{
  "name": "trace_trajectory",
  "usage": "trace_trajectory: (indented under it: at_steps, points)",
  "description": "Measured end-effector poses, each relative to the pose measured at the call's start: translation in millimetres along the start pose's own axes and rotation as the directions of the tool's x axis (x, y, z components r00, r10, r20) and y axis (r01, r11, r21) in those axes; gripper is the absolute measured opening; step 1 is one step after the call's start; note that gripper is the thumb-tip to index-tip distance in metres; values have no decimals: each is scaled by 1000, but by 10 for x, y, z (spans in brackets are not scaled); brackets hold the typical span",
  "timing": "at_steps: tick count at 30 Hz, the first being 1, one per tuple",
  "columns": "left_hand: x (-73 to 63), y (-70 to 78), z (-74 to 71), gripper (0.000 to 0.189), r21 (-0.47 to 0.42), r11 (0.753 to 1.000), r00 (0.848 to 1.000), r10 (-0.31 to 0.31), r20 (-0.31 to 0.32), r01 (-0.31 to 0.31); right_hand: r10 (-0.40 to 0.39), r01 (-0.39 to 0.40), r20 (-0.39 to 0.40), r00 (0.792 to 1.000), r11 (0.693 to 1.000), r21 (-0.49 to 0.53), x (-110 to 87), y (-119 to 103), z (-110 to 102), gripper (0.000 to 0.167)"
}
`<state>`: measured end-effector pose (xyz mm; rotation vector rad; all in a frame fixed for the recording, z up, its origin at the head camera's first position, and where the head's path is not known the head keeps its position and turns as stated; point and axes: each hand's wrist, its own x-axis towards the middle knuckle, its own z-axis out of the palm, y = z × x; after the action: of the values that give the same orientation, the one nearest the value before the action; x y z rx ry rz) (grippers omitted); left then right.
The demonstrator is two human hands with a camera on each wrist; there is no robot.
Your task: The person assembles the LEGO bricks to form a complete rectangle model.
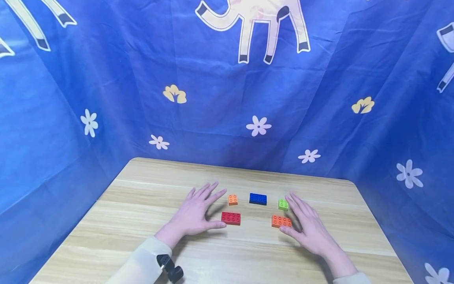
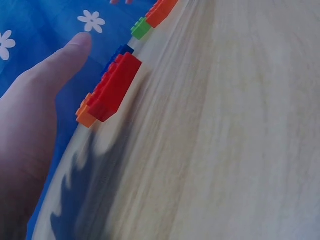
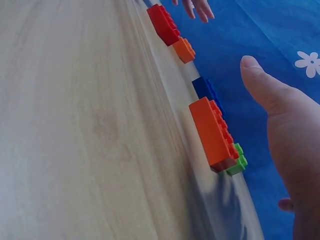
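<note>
Several toy building bricks lie studs up on the wooden table. My left hand (image 1: 195,213), fingers spread and holding nothing, hovers at the left beside the long red brick (image 1: 231,218) and the small orange brick (image 1: 232,200). On the other side my right hand (image 1: 310,227) is spread too, its thumb tip overlapping the long orange brick (image 1: 281,221) in the head view. Its fingertips are right at the small green brick (image 1: 283,204). Between the two hands, farther back, sits the long blue brick (image 1: 258,198). Both wrist views show a thumb raised beside the bricks.
The light wood table (image 1: 248,256) has rounded back corners. A blue cloth (image 1: 213,130) with white flowers and animal figures surrounds it at the back and sides. On the left sleeve's cuff is a black device (image 1: 170,268).
</note>
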<state>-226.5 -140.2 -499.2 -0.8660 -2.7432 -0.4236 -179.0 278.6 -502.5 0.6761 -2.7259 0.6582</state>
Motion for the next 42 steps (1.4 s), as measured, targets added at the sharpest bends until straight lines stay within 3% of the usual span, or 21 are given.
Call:
trace_trajectory:
  at_steps: [8,14,25,32,42]
  points:
    - [-1,-3,85,106,-53,998,1000,23,-5,-24,10,-10,3,1000,996,89,-15,26,66,92]
    - [7,-8,129,102,-140,989,999,41,-1,-41,-3,5,-16,1000,992,125,-15,67,121,89]
    - [24,12,181,100,-332,943,998,12,62,9,42,-38,-8,999,953,301,-15,79,215,82]
    - [31,33,196,92,-365,931,998,1,62,22,11,7,-57,998,951,308,-2,103,268,72]
    - [69,56,223,71,-414,910,997,35,63,-6,19,14,-102,995,949,314,-4,174,346,57]
